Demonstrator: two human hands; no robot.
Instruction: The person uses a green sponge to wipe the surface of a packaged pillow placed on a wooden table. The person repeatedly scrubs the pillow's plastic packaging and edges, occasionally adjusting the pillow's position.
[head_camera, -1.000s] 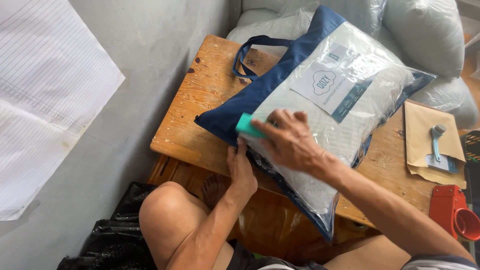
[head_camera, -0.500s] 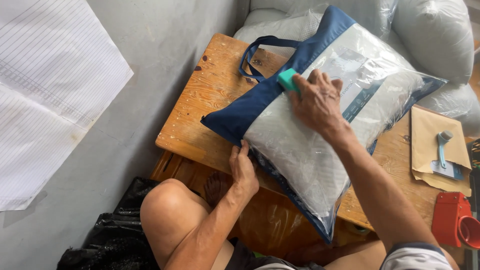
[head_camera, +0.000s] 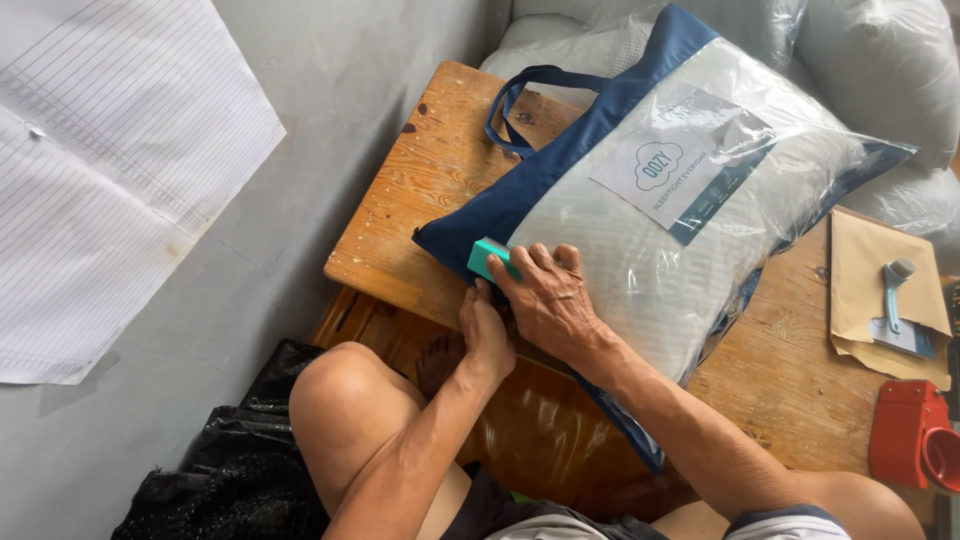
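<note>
A white pillow packed in a clear plastic bag with navy blue trim and handles (head_camera: 640, 190) lies across a wooden table (head_camera: 420, 190). My right hand (head_camera: 545, 300) presses a small teal block (head_camera: 488, 258) against the bag's blue edge at its near corner. My left hand (head_camera: 485, 335) grips the bag's lower edge just below that corner, at the table's front edge. A white and blue label shows through the plastic on top.
A brown envelope (head_camera: 870, 290) with a small blue tool on it lies at the right of the table. A red tape dispenser (head_camera: 915, 440) sits at the near right. More bagged pillows (head_camera: 880, 60) are stacked behind. A black plastic bag (head_camera: 240, 470) lies on the floor.
My right hand has slid the teal block back down the bag's blue edge from near the handles to the near corner. My left hand has stayed on the lower edge.
</note>
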